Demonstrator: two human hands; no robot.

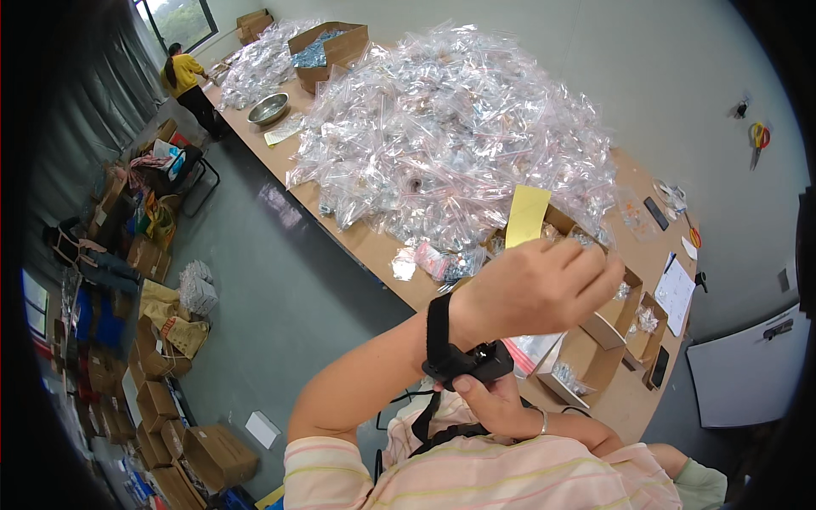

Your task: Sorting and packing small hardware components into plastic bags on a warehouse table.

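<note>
My left hand [548, 289] is raised in front of me above the table, its back toward me and its fingers loosely curled; nothing shows in them. A black strap [439, 327] goes round its wrist. Strapped under that wrist sits a small black box-shaped device [480, 363]. My right hand [493, 401], with a bracelet at its wrist, grips this device from below, thumb against its near side; the other fingers are partly hidden. A yellow slip of paper [528, 214] stands just beyond my left hand, its lower end hidden.
A big heap of clear plastic bags [459, 127] covers much of the table [408, 285]. Small cardboard trays [586, 361] with bagged pieces lie at right, near a phone [655, 213] and a written sheet [674, 293]. Cartons [219, 456] line the left floor. A person [183, 76] stands far off.
</note>
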